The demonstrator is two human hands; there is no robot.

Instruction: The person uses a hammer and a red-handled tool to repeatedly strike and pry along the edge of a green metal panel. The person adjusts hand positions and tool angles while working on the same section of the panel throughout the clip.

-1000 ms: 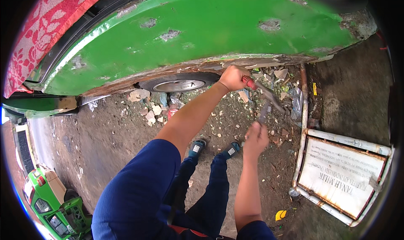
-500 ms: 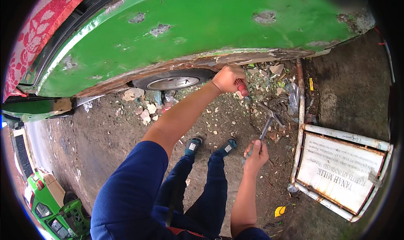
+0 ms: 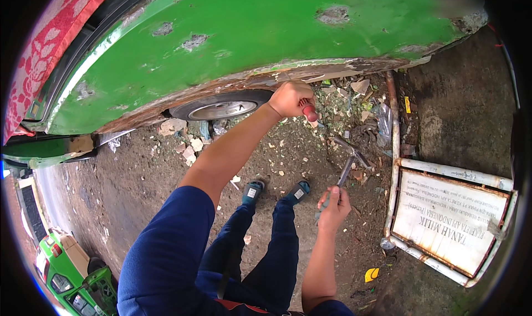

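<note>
My left hand (image 3: 290,99) is closed round a red-handled screwdriver (image 3: 310,112) just at the rusted lower edge of a green car body (image 3: 255,33). Its ribbed handle end sticks out of my fist toward me; the blade is hidden by the hand and the bodywork. Lower and to the right, my right hand (image 3: 334,205) grips a claw hammer (image 3: 346,171) by its grey handle, head pointing away from me. The hammer head is apart from the screwdriver. Bare, pitted patches mark the green paint, and filler is broken along the bottom edge.
A car wheel (image 3: 226,109) sits under the body. Broken filler chips (image 3: 191,150) litter the ground. On the right stands a rusty white-framed sign (image 3: 443,222) with a pole. A red patterned cloth (image 3: 55,50) hangs at upper left; another green vehicle (image 3: 69,277) is at lower left.
The view has shifted slightly, so the car body appears a little higher and further left. Both hands keep their grips, and the hammer head sits slightly lower relative to the left hand.
</note>
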